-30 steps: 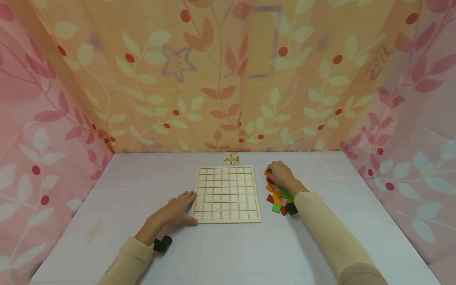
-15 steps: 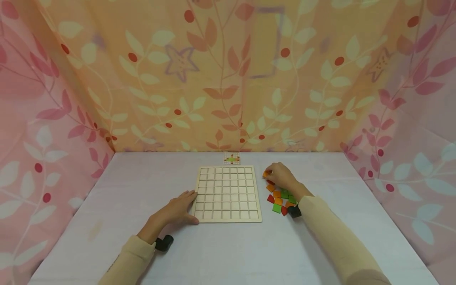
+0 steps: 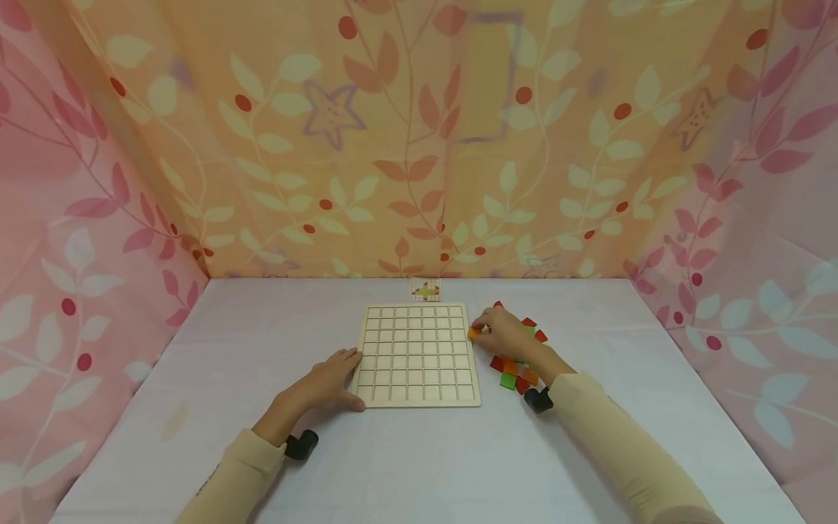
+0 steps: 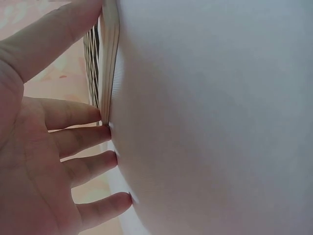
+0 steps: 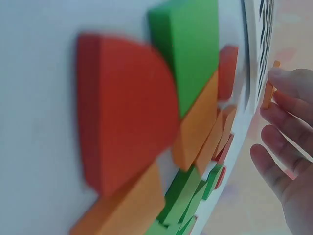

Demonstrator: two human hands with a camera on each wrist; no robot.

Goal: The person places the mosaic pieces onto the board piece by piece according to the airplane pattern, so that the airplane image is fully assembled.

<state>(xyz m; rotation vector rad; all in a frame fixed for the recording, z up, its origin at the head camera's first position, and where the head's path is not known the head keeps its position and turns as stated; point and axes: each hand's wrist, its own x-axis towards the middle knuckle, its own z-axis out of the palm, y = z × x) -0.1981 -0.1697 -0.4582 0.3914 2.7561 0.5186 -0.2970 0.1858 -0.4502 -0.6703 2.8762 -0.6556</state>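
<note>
My right hand (image 3: 507,336) pinches a small orange tile (image 3: 473,332) beside the upper right edge of a pale wooden grid board (image 3: 417,362). In the right wrist view, the orange tile (image 5: 268,93) stands on edge between thumb and fingers. The grid squares of the board hold no tiles. My left hand (image 3: 325,382) lies at the board's left edge, thumb near the lower corner. The left wrist view shows its fingers (image 4: 80,139) extended, tips at the board's side. Loose tiles lie under and around my right hand, among them a red rounded piece (image 5: 134,115) and a green one (image 5: 195,54).
A small card (image 3: 425,290) with a coloured grid picture lies behind the board. A white cloth (image 3: 262,313) covers the table. Patterned curtains (image 3: 406,145) enclose the back and sides. A black camera mount (image 3: 302,445) sits at my left wrist, another (image 3: 538,399) at my right.
My right hand has carried the orange tile from the pile's far end left and slightly nearer, to the board's right edge. Red pieces behind the hand are now uncovered. The left hand stays put.
</note>
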